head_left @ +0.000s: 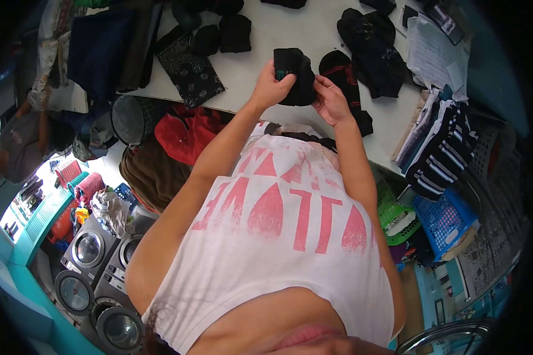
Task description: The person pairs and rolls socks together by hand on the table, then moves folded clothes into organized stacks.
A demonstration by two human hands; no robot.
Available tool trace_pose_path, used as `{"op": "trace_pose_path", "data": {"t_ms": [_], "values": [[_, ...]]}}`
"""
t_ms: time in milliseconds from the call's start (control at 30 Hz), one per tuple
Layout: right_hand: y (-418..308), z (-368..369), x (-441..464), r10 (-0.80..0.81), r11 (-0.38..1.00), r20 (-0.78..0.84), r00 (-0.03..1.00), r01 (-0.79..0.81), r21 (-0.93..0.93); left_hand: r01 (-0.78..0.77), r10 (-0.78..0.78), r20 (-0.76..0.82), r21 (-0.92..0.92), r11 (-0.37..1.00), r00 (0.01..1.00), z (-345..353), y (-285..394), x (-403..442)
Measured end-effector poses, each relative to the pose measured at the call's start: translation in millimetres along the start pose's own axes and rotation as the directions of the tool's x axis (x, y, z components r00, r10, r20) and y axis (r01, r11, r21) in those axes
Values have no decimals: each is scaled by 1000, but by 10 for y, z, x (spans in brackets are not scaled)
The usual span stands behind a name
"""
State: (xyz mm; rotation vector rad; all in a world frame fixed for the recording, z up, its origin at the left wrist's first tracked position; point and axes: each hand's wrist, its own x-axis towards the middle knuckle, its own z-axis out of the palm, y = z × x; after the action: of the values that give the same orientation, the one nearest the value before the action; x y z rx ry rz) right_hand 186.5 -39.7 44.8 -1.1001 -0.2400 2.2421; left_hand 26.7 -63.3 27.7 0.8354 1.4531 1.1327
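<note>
Grips one black cloth bundle (pixel 297 76) over the front edge of one white table (pixel 269 32): holds its left side in the left hand (pixel 271 87), with the thumb across it; pinches its right edge between narrowed fingers of the right hand (pixel 335 106). Has, to the left, one patterned black cloth (pixel 189 70) and at least three dark bundles (pixel 235 34) (some cut off above); to the right, at least two black pieces (pixel 370 50), one of them red-marked.

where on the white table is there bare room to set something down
Widest on the white table: beyond the held black cloth, between the small black bundle and the large dark cloth. Smaller: between the patterned cloth and the left hand. Crowded: the right edge, with papers and striped clothes.
</note>
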Motion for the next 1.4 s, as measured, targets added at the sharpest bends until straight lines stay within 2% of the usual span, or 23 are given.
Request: {"op": "trace_pose_path", "data": {"t_ms": [33, 100, 133, 200, 267, 333, 367, 400, 467, 500, 533, 600, 700, 833, 900, 933, 1000, 1167, 1233, 1267, 1333, 1367, 1400], "values": [[10, -30, 11, 19, 1000, 36, 999, -19, 14, -1, 1, -1, 3, 1000, 1000, 8, 34, -1], [60, -173, 57, 37, 999, 75, 997, -39, 28, 32, -32, -164, -2, 999, 986, 33, 90, 9], [94, -279, 79, 27, 997, 77, 997, -32, 68, 31, -30, -163, -1, 1000, 986, 7, 94, 29], [112, -385, 72, 12, 994, 75, 997, -20, 105, 201, -246, -131, -284, 937, 960, -53, 116, 79], [133, -356, 0, 85, 991, 170, 982, -100, 85, 197, -239, -132, -272, 942, 962, -55, 157, 61], [164, -183, -73, 98, 987, 188, 977, -119, 106, 204, -217, -85, -147, 968, 972, -68, 157, 59], [174, -127, -92, 110, 983, 205, 972, -138, 125, 216, -219, 0, -156, 964, 976, -80, 188, 48], [191, -132, -88, 110, 983, 203, 973, -137, 125, 217, -220, 2, -157, 963, 976, -82, 243, 39], [244, -142, -65, 134, 984, 165, 977, -151, 94, 195, -190, 44, -160, 968, 981, -94, 321, 13], [249, -67, -107, 85, 995, 105, 991, -90, 39, 195, -191, 41, -160, 968, 981, -92, 326, -11], [296, -101, -68, 89, 995, 108, 990, -94, 37, 179, -171, 76, -107, 978, 982, -83, 327, -37], [406, -167, 2, -53, 990, 37, 998, 57, -132, 162, -155, 112, -54, 985, 982, -63, 325, -104], [344, -151, -6, -47, 998, 9, 999, 47, -43, 148, -151, 108, 35, 988, 983, -16, 322, -185], [196, 64, -165, -52, 989, -61, 997, 43, -145, 255, -257, 114, 35, 966, 960, -70, 199, -240], [149, 154, -221, 63, 995, 42, 997, -60, -74, 247, -252, 148, 52, 968, 956, -89, 279, -289], [170, 116, -213, 62, 995, 41, 997, -59, -75, 241, -251, 180, 77, 967, 951, -93, 331, -317], [237, 26, -185, 28, 983, 59, 998, -17, -185, 195, -212, 179, 108, 975, 961, -102, 400, -341], [205, -155, -113, 6, 949, -7, 1000, -8, -314, 59, -96, 214, 175, 983, 972, -77, 395, -375], [98, -88, -181, 77, 975, 76, 994, -59, -215, -158, 104, 163, 368, 916, 981, -38, 330, -380], [104, -85, -193, 73, 975, 76, 994, -55, -216, -161, 107, 165, 367, 916, 981, -8, 306, -384], [131, -29, -190, -52, 992, 196, 979, 74, -104, -27, -2, 225, 126, 992, 974, 57, 433, -390], [146, 13, -192, -55, 991, 198, 979, 78, -106, -31, 2, 225, 126, 992, 974, 58, 513, -383], [156, 72, -204, -160, 984, 268, 950, 175, -34, -32, -10, 273, 150, 988, 962, 50, 629, -370]]}}
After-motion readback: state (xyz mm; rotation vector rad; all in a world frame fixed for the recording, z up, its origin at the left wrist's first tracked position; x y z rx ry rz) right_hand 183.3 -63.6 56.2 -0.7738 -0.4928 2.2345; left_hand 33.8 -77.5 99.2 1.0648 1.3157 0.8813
